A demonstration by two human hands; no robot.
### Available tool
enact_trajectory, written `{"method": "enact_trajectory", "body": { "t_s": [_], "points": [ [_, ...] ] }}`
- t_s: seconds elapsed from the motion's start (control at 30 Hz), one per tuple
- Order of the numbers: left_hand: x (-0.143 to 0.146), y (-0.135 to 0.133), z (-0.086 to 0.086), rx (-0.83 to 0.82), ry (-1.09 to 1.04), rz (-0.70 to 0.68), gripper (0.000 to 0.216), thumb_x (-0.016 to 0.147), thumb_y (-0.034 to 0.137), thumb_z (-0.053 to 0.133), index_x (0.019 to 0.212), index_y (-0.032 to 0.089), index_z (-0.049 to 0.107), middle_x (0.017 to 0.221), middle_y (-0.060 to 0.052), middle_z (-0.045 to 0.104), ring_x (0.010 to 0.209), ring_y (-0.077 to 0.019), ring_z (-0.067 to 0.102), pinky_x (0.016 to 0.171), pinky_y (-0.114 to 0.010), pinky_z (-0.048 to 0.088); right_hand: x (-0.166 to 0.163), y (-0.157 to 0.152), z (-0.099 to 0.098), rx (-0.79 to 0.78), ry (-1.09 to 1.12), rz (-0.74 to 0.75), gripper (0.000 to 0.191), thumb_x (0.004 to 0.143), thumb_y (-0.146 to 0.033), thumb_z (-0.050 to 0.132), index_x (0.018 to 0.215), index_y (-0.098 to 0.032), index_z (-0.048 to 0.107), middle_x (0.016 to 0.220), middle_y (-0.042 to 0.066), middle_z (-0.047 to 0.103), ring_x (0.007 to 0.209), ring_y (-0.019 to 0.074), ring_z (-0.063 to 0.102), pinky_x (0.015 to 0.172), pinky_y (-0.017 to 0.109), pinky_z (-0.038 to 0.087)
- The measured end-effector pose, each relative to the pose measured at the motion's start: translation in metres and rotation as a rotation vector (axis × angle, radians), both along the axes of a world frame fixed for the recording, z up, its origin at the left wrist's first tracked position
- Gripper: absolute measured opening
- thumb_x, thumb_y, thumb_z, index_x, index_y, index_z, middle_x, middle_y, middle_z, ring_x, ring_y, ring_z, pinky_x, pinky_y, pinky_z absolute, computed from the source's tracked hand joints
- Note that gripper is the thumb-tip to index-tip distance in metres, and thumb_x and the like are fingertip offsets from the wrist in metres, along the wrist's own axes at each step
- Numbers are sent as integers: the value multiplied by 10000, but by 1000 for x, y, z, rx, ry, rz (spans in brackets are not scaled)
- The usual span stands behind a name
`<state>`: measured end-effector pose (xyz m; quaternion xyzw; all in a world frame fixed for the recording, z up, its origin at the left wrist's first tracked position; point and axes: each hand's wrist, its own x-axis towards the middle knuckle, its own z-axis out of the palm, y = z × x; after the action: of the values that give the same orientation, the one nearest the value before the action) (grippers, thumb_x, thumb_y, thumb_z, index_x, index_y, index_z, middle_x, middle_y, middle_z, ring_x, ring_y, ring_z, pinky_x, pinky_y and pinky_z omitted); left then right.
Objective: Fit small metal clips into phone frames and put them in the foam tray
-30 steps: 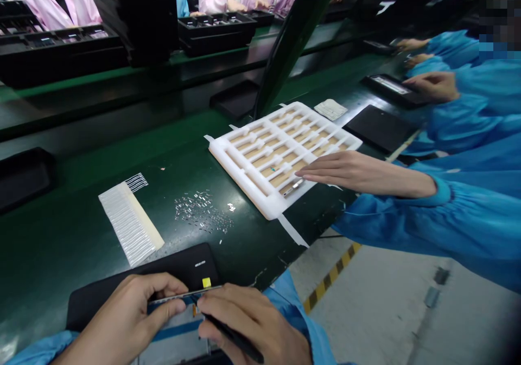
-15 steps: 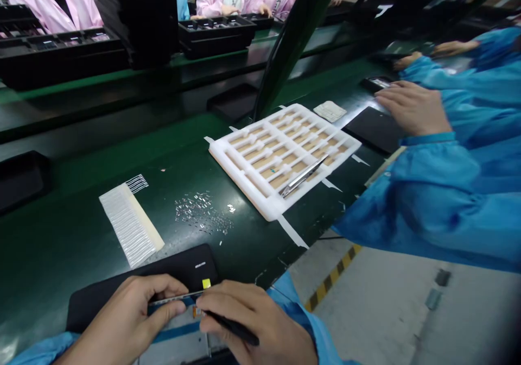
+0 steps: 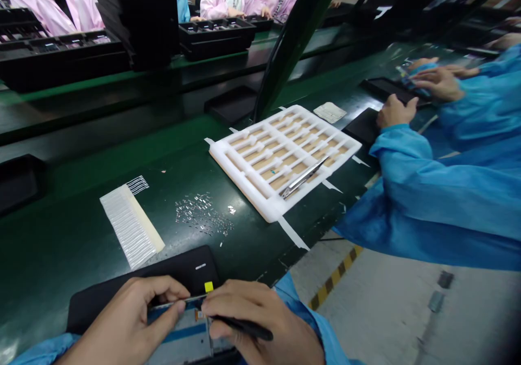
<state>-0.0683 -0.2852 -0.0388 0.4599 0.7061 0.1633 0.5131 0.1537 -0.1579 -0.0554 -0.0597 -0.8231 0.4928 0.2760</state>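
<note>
My left hand pinches the top edge of a thin flat panel with a blue stripe, held at the bottom of the view. My right hand is closed on black tweezers, whose tip sits at a small orange part on the panel's edge. Just behind the panel lies a black pad with a small yellow tab.
A white strip of parts and several tiny loose metal pieces lie on the green belt. A white compartment tray carries metal tweezers. A co-worker's blue sleeves and hands are at the right. Black trays line the far side.
The co-worker's hand left the white tray, leaving metal tweezers on it, and moved to the black panels at the right. My hands have barely shifted on the panel.
</note>
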Motion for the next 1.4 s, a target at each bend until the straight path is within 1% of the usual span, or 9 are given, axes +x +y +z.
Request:
{"method": "enact_trajectory", "body": {
  "t_s": [0.17, 0.3, 0.4, 0.57, 0.7, 0.9, 1.07, 1.23, 1.4],
  "points": [
    [1, -2, 0, 12, -3, 9, 460, 1041, 626, 540, 1210, 285, 798, 1048, -9, 820, 959, -188, 752, 868, -269, 559, 0, 1, 2, -10, -3, 7, 263, 1160, -374, 567, 1243, -186, 731, 1026, 91, 843, 888, 183, 795, 844, 283, 670],
    [1, 2, 4, 20, -11, 4, 454, 1033, 627, 548, 1170, 288, 816, 1023, -5, 826, 954, -185, 760, 848, -257, 557, -2, 1, 2, -74, 42, -66, 222, 1145, -322, 596, 1228, -171, 736, 990, 106, 837, 880, 199, 810, 798, 284, 676],
    [1, 3, 5, 14, -8, -3, 423, 1030, 607, 558, 1172, 304, 817, 1029, 6, 826, 971, -185, 760, 849, -256, 555, -4, -1, 2, -75, 24, -107, 188, 1120, -281, 629, 1195, -154, 746, 968, 113, 832, 847, 199, 807, 765, 272, 667],
    [1, 2, 3, 16, -29, 6, 418, 1035, 586, 559, 1187, 295, 817, 1046, -13, 823, 983, -200, 752, 862, -272, 560, -4, -4, 2, -18, -41, -112, 165, 1106, -283, 656, 1164, -162, 750, 968, 95, 838, 851, 195, 810, 792, 260, 663],
    [1, 2, 4, 15, -29, 13, 432, 1031, 590, 557, 1183, 281, 816, 1056, -24, 823, 973, -202, 750, 871, -275, 565, -3, -4, 3, 11, -65, -127, 178, 1113, -297, 652, 1186, -168, 750, 1021, 97, 846, 925, 202, 826, 868, 262, 666],
    [2, 4, 5, -9, -19, -4, 447, 1024, 606, 539, 1174, 286, 812, 1045, -11, 821, 956, -200, 750, 869, -284, 564, -4, -4, 4, 15, -67, -120, 201, 1129, -327, 629, 1202, -180, 745, 1016, 91, 845, 912, 194, 820, 852, 266, 671],
    [1, 5, 4, -5, -22, -6, 423, 1025, 592, 546, 1173, 300, 814, 1021, 4, 820, 931, -185, 754, 827, -269, 560, -5, -3, 3, 6, -71, -114, 203, 1129, -334, 631, 1202, -183, 745, 1000, 86, 841, 892, 193, 815, 828, 268, 667],
    [1, 4, 3, 2, -28, 0, 427, 1016, 604, 566, 1169, 299, 822, 1042, -8, 827, 976, -201, 761, 841, -266, 564, -5, -2, 5, 27, -87, -128, 221, 1133, -339, 624, 1194, -166, 748, 1020, 96, 839, 916, 197, 815, 853, 262, 656],
    [1, 4, 4, 14, -32, 6, 422, 1022, 593, 575, 1182, 292, 825, 1032, -18, 835, 951, -206, 770, 828, -258, 569, -7, -1, 10, -7, -141, -82, 240, 1142, -342, 602, 1170, -156, 750, 976, 84, 820, 876, 184, 804, 808, 241, 650]
  ]
}}
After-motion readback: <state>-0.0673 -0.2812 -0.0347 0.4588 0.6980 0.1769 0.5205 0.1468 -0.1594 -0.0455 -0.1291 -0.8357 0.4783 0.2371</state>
